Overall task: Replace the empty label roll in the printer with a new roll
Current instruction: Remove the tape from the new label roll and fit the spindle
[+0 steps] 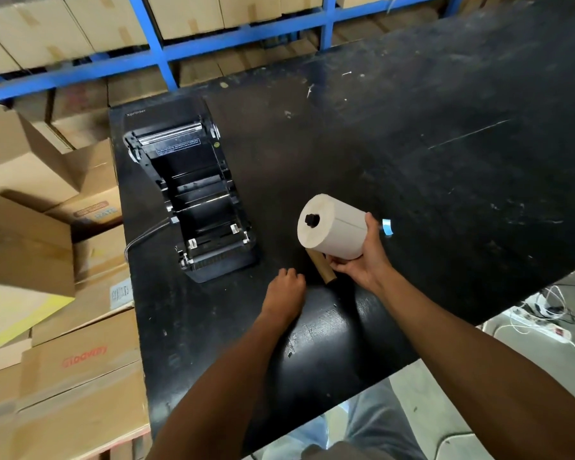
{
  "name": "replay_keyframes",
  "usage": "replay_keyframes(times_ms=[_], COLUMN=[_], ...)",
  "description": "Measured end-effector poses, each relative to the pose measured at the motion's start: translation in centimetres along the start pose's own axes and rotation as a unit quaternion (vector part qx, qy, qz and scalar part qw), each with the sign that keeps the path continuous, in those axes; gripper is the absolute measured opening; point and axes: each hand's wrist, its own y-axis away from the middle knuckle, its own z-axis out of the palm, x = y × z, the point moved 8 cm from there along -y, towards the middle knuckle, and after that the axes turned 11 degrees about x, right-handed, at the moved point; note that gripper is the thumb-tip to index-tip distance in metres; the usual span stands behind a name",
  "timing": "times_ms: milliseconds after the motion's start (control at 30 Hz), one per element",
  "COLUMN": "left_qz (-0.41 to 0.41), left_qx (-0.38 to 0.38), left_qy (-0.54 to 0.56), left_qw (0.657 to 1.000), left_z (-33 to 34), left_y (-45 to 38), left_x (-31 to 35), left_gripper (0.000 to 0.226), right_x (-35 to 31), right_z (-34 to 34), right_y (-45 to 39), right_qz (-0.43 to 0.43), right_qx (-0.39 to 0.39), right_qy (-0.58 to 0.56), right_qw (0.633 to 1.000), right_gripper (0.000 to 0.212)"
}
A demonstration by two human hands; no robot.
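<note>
White paper roll (334,227), right hand (362,263) gripping

Matt white paper label roll (334,227); brown cardboard core (322,265) beneath it; glossy black plastic printer (193,194), left of centre; scuffed black tabletop (445,144), faintly sheened; cardboard boxes (24,161), left edge.

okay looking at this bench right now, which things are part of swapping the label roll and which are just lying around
Part of the job:
- open black label printer
- full white label roll, held in the right hand
- empty brown cardboard core on the table
- left hand

Lying about:
- blue tape scrap
- brown cardboard boxes
- white power strip on the floor
</note>
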Motion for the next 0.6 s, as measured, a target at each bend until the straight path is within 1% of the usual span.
replay_keyframes(times_ms=[67, 133, 200, 233, 300, 367, 400, 467, 533, 600], left_qz=[0.031, 0.044, 0.045, 0.042, 0.022, -0.024, -0.057, -0.127, -0.168, -0.231], left_qx=[-0.002, 0.006, 0.006, -0.003, -0.021, -0.027, -0.02, 0.033, 0.113, 0.187], left_qy=[-0.045, -0.078, -0.084, -0.082, -0.069, -0.039, -0.006, 0.117, 0.255, 0.351], left_qw=[0.998, 0.996, 0.995, 0.996, 0.997, 0.999, 0.998, 0.984, 0.945, 0.888], left_z=[0.0, -0.3, -0.6, -0.6, -1.0, -1.6, -1.9, -3.2, -5.5, -8.1], left_y=[0.2, 0.5, 0.6, 0.6, 0.7, 0.6, 0.5, 0.2, -0.5, -0.9], left_x=[-0.2, -0.5, -1.0, -1.3, -2.0, -2.9, -3.5, -4.5, -5.5, -7.0], left_gripper=[0.029, 0.037, 0.043, 0.041, 0.031, 0.026, 0.025, 0.024, 0.023, 0.02], right_x=[0.3, 0.4, 0.6, 0.6, 0.6, 0.5, 0.4, 0.2, -0.1, -0.4], right_z=[0.1, 0.5, 0.9, 1.2, 1.6, 2.1, 2.3, 2.7, 3.4, 4.4], right_y=[0.1, 0.3, 0.6, 0.8, 1.2, 1.5, 1.6, 1.7, 1.6, 1.8], right_qz=[0.005, 0.006, 0.008, 0.009, 0.013, 0.012, 0.01, 0.008, 0.006, 0.004], right_qx=[0.005, 0.004, -0.001, -0.001, 0.002, 0.001, 0.001, 0.003, 0.004, 0.004], right_qy=[0.003, 0.015, 0.027, 0.027, 0.028, 0.033, 0.034, 0.032, 0.036, 0.047], right_qw=[1.0, 1.0, 1.0, 1.0, 1.0, 0.999, 0.999, 0.999, 0.999, 0.999], right_gripper=[0.057, 0.058, 0.057, 0.058, 0.063, 0.066, 0.066, 0.067, 0.065, 0.063])
